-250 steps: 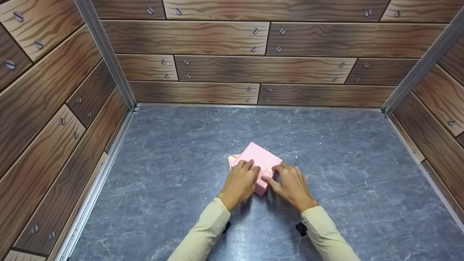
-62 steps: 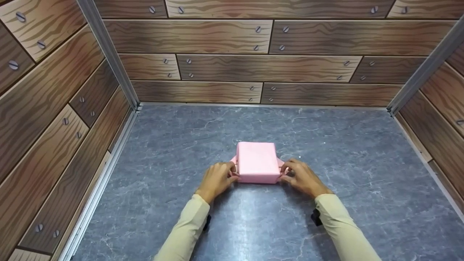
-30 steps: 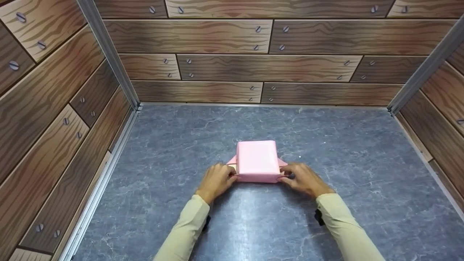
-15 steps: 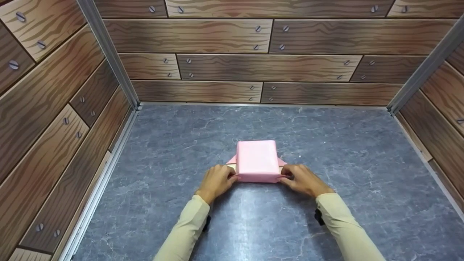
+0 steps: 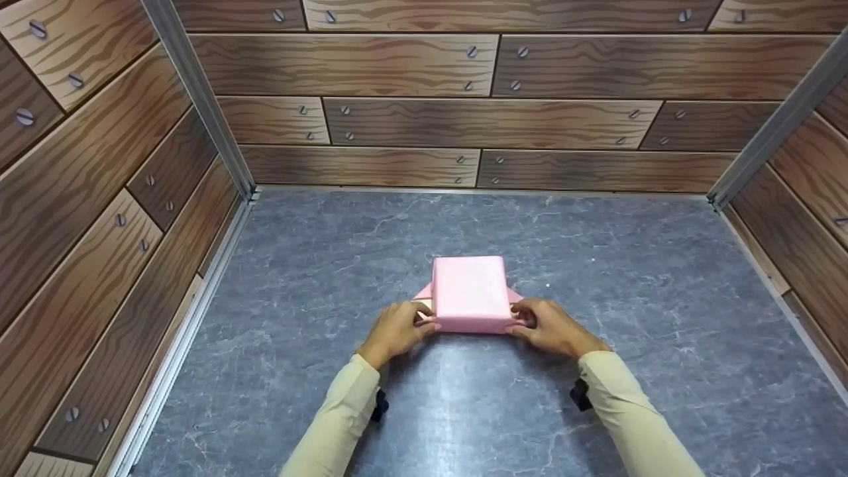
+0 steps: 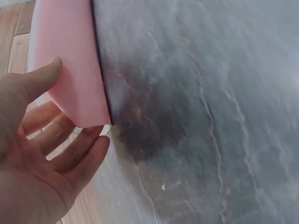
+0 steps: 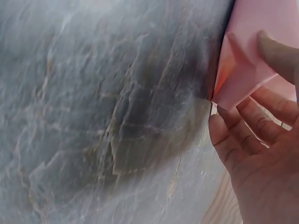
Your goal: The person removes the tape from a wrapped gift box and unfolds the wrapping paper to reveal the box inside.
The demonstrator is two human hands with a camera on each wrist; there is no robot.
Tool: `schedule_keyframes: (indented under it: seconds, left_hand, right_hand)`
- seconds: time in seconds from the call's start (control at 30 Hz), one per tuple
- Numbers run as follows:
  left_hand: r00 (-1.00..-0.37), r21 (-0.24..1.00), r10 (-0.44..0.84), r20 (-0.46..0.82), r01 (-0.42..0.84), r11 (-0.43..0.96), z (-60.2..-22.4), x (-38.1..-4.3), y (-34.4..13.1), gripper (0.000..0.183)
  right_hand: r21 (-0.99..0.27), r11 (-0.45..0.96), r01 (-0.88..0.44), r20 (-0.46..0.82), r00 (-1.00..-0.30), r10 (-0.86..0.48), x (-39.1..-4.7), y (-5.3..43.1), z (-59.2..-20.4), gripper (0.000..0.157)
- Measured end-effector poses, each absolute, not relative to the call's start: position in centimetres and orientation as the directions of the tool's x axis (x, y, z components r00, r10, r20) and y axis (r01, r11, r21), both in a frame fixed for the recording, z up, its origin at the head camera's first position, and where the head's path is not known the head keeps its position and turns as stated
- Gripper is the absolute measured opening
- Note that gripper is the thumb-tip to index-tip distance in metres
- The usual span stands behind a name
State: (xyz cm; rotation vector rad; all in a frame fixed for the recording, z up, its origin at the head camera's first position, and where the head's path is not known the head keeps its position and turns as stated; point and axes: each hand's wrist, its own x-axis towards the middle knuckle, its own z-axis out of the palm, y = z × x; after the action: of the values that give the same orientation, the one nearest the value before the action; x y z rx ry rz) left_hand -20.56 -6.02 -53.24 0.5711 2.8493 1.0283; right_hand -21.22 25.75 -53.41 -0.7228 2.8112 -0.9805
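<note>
A box wrapped in pink paper (image 5: pixel 469 288) lies squarely on the grey surface, its smooth face up. Folded paper flaps stick out at its left and right ends, with some pale yellow showing at the left one. My left hand (image 5: pixel 394 333) pinches the near left flap (image 6: pixel 81 98), thumb on the front and fingers behind it. At the other end my right hand (image 5: pixel 555 329) does the same with the near right flap (image 7: pixel 243 77), which is creased inward under the thumb. The box's far side and underside are hidden.
Wood-plank patterned walls (image 5: pixel 371 122) with metal corner strips enclose the grey marbled surface (image 5: pixel 318 245) at the back and both sides. Dark devices (image 5: pixel 580 395) sit at both wrists, below the light sleeves (image 5: pixel 626 407).
Earlier the box lay diagonally with both hands upon it; it has since been turned square, and the hands moved to its ends. Over the last second only the fingers shifted slightly at the flaps.
</note>
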Motion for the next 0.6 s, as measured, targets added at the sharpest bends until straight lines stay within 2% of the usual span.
schedule_keyframes:
  seconds: [0.17, 0.4, 0.6]
  left_hand:
    - [-0.943, 0.714, 0.334, 0.008, 0.239, 0.659, -53.0, -20.6, -6.2, 0.035]
    - [-0.947, 0.752, 0.321, -0.007, 0.206, 0.626, -53.0, -20.3, -6.8, 0.038]
    - [-0.946, 0.785, 0.322, -0.019, 0.186, 0.591, -53.0, -20.0, -7.1, 0.040]
  right_hand:
    - [-0.667, 0.647, -0.371, 0.055, -0.890, -0.453, -21.3, 25.8, -53.4, 0.037]
    - [-0.697, 0.627, -0.348, 0.026, -0.886, -0.463, -21.2, 25.8, -53.3, 0.039]
    - [-0.694, 0.627, -0.354, 0.047, -0.891, -0.451, -20.9, 25.7, -53.5, 0.032]
